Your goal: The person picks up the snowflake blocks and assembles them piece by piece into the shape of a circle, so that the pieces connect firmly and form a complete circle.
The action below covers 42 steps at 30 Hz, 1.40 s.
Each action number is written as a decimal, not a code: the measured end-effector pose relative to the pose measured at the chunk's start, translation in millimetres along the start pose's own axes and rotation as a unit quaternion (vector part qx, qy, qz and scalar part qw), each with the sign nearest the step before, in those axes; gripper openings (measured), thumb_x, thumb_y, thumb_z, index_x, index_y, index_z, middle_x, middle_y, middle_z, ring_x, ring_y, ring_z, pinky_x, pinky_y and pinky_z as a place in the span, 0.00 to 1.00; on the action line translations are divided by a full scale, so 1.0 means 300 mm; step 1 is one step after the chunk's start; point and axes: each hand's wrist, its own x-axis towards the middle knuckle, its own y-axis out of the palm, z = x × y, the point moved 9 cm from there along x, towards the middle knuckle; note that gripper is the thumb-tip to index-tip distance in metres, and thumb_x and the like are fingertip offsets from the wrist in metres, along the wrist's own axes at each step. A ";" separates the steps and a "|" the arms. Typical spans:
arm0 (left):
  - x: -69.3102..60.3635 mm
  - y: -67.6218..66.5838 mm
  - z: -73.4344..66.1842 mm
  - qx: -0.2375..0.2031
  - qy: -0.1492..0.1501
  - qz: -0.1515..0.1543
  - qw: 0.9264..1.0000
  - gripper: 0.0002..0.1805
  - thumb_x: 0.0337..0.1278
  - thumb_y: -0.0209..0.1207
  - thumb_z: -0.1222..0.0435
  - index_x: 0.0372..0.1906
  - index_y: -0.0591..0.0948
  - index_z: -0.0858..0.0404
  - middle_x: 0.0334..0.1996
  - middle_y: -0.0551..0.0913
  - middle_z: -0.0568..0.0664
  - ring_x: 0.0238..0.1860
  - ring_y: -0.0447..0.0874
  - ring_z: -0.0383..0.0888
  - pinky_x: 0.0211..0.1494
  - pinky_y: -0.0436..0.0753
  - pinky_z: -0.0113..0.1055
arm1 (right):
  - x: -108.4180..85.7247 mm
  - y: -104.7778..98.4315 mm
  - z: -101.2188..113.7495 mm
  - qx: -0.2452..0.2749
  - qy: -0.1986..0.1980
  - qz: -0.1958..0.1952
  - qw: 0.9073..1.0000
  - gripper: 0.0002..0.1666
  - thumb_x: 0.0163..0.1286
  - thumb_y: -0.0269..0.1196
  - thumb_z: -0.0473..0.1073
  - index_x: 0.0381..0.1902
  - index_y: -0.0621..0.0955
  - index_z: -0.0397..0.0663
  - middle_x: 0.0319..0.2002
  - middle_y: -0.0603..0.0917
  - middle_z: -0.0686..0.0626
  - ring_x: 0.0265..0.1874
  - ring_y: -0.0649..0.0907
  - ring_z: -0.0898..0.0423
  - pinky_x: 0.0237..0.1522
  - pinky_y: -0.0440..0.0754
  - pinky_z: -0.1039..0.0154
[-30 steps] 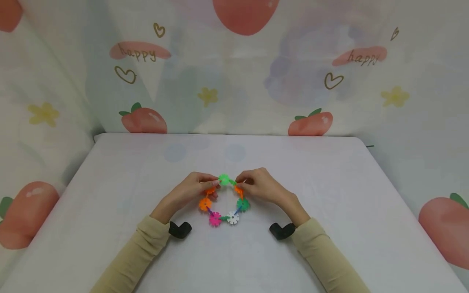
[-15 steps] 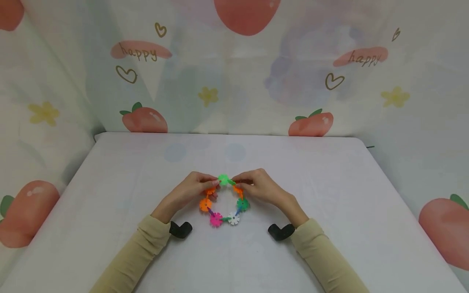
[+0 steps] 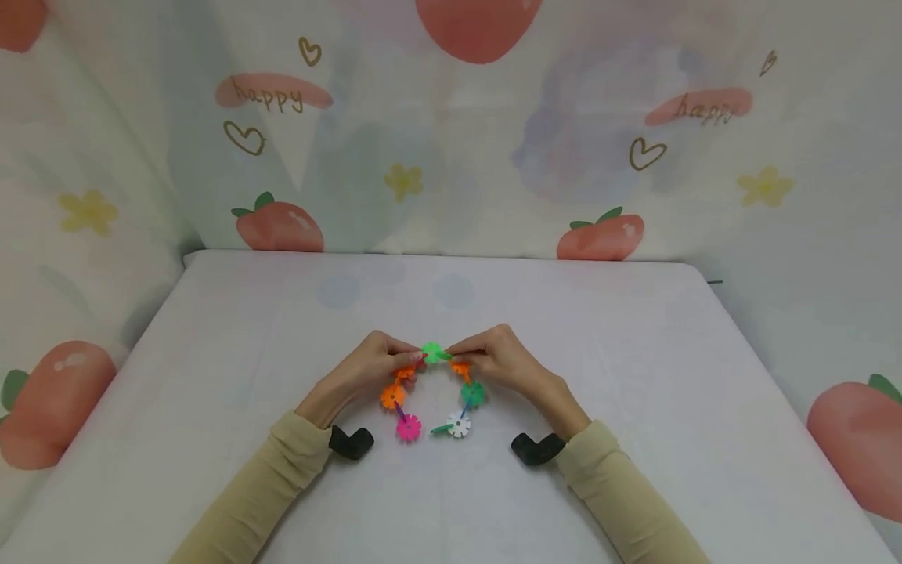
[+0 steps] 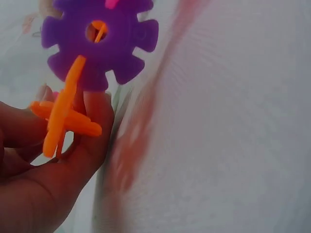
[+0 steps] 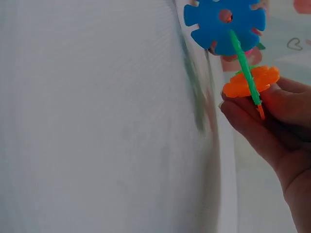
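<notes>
A chain of colourful notched plastic snowflake discs [image 3: 392, 396] curves between both hands, with a gap at its near side. The gap lies between a pink disc [image 3: 408, 428] and a green disc [image 3: 441, 430] joined to a white disc [image 3: 459, 424]. My left hand [image 3: 368, 368] pinches the chain's far left part, beside a light green disc [image 3: 432, 352]. On the other side, my right hand [image 3: 509, 362] pinches it near an orange disc [image 3: 460, 368]. A purple disc [image 4: 124, 48] hangs close in the left wrist view; a blue disc [image 5: 238, 24] shows in the right wrist view.
A white-covered table [image 3: 606, 329] spreads under the hands. Patterned cloth walls [image 3: 465, 141] stand behind it and at both sides. Black angled wrist pieces [image 3: 352, 443] sit by the beige sleeves [image 3: 243, 486].
The ring has parted at its near side: the pink disc swung left, while the white disc with its green one swung right. Both hands have stayed nearly in place.
</notes>
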 end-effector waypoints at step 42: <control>-0.213 0.144 -0.100 0.439 0.147 0.026 0.886 0.04 0.56 0.74 0.64 0.37 0.91 0.57 0.66 0.73 0.70 0.69 0.66 0.66 0.69 0.74 0.59 | -0.178 0.096 0.199 -0.126 -0.017 0.104 0.986 0.03 0.65 0.73 0.40 0.37 0.91 0.53 0.58 0.85 0.42 0.64 0.76 0.39 0.63 0.80 0.44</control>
